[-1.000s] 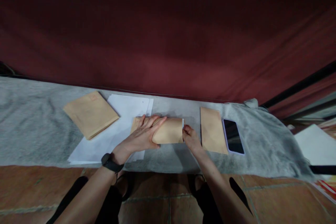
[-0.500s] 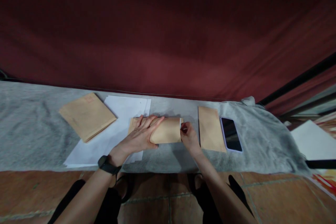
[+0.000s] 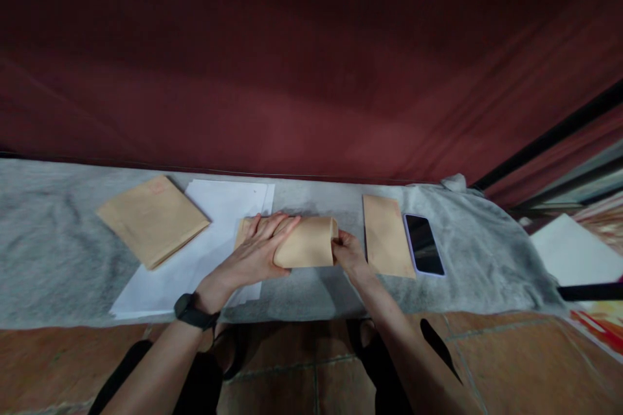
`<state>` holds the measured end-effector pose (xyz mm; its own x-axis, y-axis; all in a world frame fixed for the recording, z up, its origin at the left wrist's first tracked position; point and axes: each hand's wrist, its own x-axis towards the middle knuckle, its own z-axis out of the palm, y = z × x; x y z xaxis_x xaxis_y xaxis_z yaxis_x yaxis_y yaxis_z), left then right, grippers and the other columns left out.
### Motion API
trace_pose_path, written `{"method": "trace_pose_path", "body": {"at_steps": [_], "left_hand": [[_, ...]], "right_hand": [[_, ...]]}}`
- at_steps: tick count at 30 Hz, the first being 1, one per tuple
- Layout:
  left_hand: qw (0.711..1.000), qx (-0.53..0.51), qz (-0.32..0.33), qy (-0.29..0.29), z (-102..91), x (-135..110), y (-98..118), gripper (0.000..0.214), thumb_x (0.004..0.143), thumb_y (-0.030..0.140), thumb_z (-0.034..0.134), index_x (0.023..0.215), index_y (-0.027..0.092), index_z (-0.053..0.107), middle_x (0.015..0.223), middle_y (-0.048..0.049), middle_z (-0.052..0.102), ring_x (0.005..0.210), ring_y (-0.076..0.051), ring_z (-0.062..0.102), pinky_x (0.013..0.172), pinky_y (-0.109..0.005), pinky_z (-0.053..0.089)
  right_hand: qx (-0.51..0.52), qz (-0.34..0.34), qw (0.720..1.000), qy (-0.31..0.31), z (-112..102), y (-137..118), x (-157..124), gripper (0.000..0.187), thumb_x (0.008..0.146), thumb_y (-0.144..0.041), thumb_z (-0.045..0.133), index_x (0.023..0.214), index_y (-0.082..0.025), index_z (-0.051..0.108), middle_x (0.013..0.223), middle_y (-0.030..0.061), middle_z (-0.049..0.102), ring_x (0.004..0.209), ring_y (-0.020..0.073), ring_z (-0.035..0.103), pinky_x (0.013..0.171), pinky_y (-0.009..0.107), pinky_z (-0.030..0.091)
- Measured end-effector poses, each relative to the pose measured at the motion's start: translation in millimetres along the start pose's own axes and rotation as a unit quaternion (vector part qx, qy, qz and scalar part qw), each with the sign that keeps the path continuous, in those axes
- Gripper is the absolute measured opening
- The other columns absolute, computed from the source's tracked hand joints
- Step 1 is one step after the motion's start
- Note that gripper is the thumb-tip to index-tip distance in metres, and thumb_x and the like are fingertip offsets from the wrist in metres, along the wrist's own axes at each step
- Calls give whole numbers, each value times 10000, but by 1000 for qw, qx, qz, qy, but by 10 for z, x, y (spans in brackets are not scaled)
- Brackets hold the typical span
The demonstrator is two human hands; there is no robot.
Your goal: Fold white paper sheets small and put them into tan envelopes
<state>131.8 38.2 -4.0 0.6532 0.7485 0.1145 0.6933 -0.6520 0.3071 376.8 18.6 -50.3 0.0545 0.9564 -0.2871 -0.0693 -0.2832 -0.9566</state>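
A brown paper envelope point(image 3: 307, 243) lies crosswise on the grey cloth in the middle. My left hand point(image 3: 260, 249), with a dark watch on its wrist, rests spread over the envelope's left part, thumb near its lower edge. At the right end the envelope bulges and its mouth gapes a little. There my right hand point(image 3: 348, 249) has its fingers closed on the edge; its fingertips are partly hidden inside or behind the paper. Just right of that hand lies another brown envelope point(image 3: 388, 237), flat and lengthwise.
White paper sheets point(image 3: 185, 279) lie to the left, partly under a stack of brown envelopes point(image 3: 154, 220). A phone point(image 3: 424, 244) in a lilac case lies at the right. Behind the cloth-covered surface point(image 3: 53, 240) hangs a dark red curtain point(image 3: 292, 110); tiled floor shows in front.
My right fingers have shifted at the envelope's right end. The white strip that showed there is out of sight, and the mouth now bulges wider. My left hand stays on the envelope.
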Motion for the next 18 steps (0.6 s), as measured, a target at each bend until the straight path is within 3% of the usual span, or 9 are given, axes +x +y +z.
{"method": "trace_pose_path", "body": {"at_steps": [7,14,18], "left_hand": [[1000,5,6,-1,6,4,-11,1169,717,402,797,1614,311,54,1620,-126,315,1502,-378,261,1230,-619,74],[1000,13,12,-1,11,-8,-21,1166,725,415,805,1617,293,64,1630,-141,295,1518,-369,228,1236,-613,56],[1000,15,5,-7,11,-9,-37,1180,735,500,801,1618,290,47,1667,-164,202,1535,-378,180,1230,-625,58]], "right_hand": [[-2,1,1000,-1,-19,22,25,256,649,-466,713,716,-221,680,514,-41,619,473,159,565,477,266,442],[7,-14,1000,4,1,-28,-13,223,647,-442,707,695,-225,682,562,-23,653,549,181,612,538,286,478],[25,-27,999,22,25,-61,-28,192,630,-403,702,683,-218,689,590,-7,687,596,194,647,576,289,506]]}}
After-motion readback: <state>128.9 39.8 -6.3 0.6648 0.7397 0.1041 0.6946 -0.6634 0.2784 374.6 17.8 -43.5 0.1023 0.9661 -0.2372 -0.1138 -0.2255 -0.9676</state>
